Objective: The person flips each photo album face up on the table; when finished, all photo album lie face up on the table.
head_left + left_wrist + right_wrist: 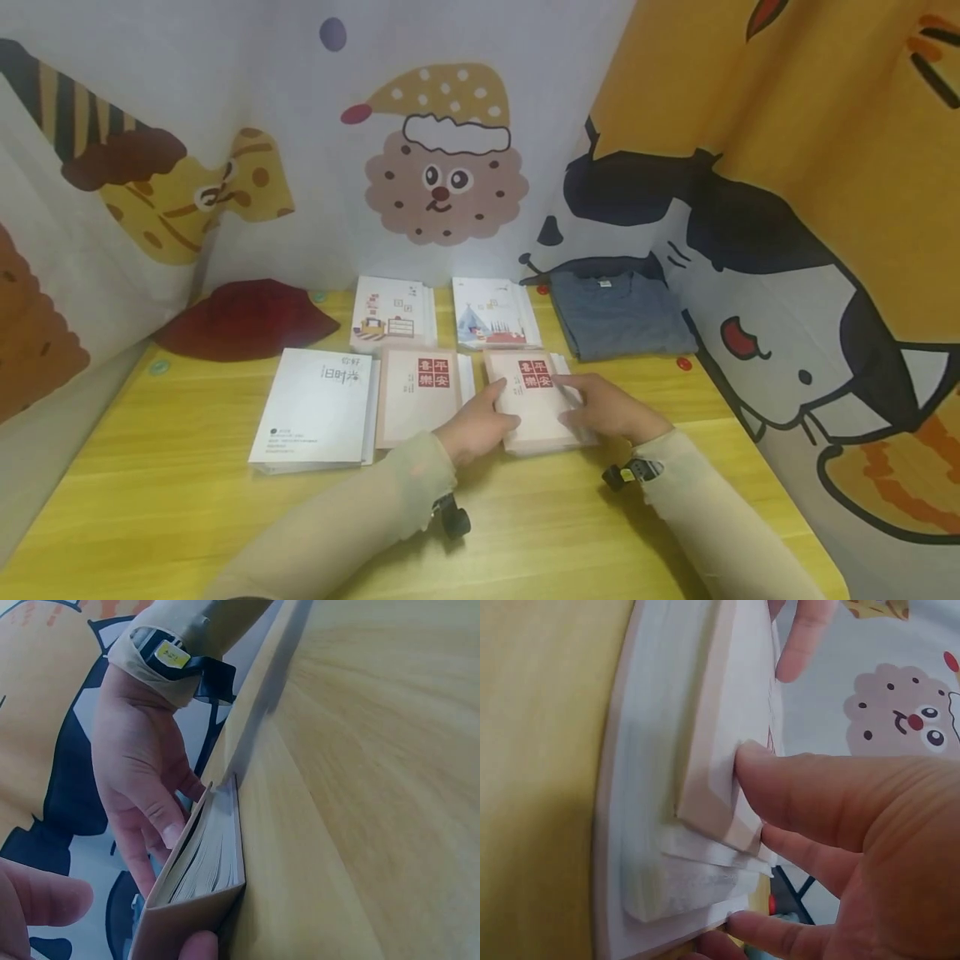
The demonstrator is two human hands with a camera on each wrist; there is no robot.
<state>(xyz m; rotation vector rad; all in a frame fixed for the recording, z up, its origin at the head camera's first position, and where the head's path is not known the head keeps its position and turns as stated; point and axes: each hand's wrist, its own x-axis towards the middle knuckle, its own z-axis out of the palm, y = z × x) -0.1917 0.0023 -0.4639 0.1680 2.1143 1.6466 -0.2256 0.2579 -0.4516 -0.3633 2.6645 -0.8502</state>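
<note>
A pale pink photo album (534,421) with red square characters lies on the table between my two hands. At its spine side is my left hand (474,425); in the left wrist view one fingertip (199,946) touches the spine, while the thumb stands apart. My right hand (618,410) is at the album's opposite edge. The right wrist view shows its thumb (802,791) on the front cover and a finger under the cover's corner, pinching it. Page edges (652,885) show below the cover, which sits slightly raised from them.
Left of the held album lie a matching pink album (405,417) and a white one (311,417). Two illustrated albums (390,292) (483,292) lie behind. A dark red hat (247,321) is back left, a folded grey-blue shirt (622,317) back right. Printed curtains (300,67) border the table (150,517).
</note>
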